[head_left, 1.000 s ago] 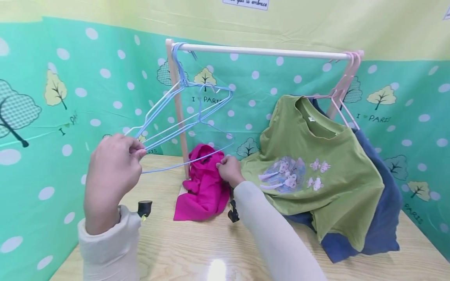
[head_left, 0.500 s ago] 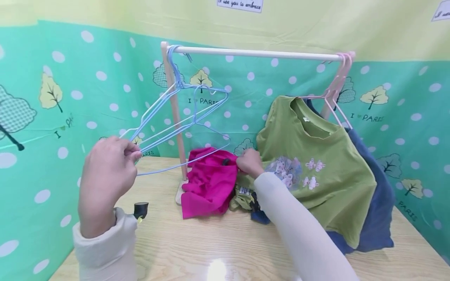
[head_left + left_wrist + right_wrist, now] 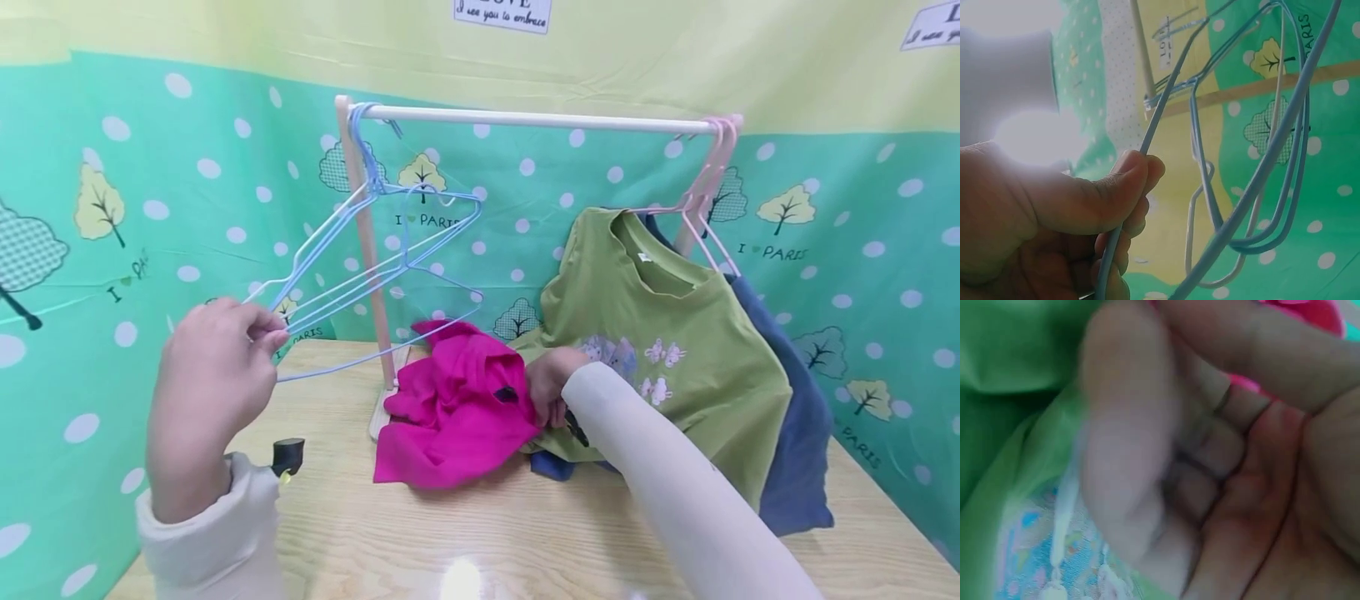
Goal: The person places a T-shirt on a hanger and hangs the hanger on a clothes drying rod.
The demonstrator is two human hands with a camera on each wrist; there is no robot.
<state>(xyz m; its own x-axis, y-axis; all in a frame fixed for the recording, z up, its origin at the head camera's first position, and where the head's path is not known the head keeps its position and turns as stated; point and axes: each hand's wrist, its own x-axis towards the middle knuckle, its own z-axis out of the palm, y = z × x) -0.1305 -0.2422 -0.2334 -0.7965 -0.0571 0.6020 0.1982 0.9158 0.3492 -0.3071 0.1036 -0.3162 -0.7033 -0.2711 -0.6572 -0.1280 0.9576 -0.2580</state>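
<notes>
My left hand [image 3: 213, 392] pinches a thin blue hanger [image 3: 1169, 94] between thumb and fingers. That hanger's long bottom bar slants out over the table, and its hook points up. Just behind it, more blue hangers [image 3: 306, 260] and a white one hang from the rack's left end. A bright magenta garment [image 3: 457, 417] lies bunched on the table below. My right hand [image 3: 551, 379] grips its right edge with curled fingers; magenta cloth [image 3: 1322, 317] shows by the fingers in the right wrist view. Close beside this hand hangs a green T-shirt [image 3: 675, 358] with a printed front.
A clothes rack has a white bar [image 3: 540, 117] and a wooden left post [image 3: 367, 258]. Pink hangers [image 3: 697, 215] at its right end carry the T-shirt and a blue garment [image 3: 787, 433]. A small black object [image 3: 288, 455] shows beside the left sleeve. Patterned curtains surround the table.
The right hand has moved right, then slightly down, drawing the magenta garment's edge rightward and spreading the cloth. The left hand keeps its hold on the hanger. The whole view has shifted slightly.
</notes>
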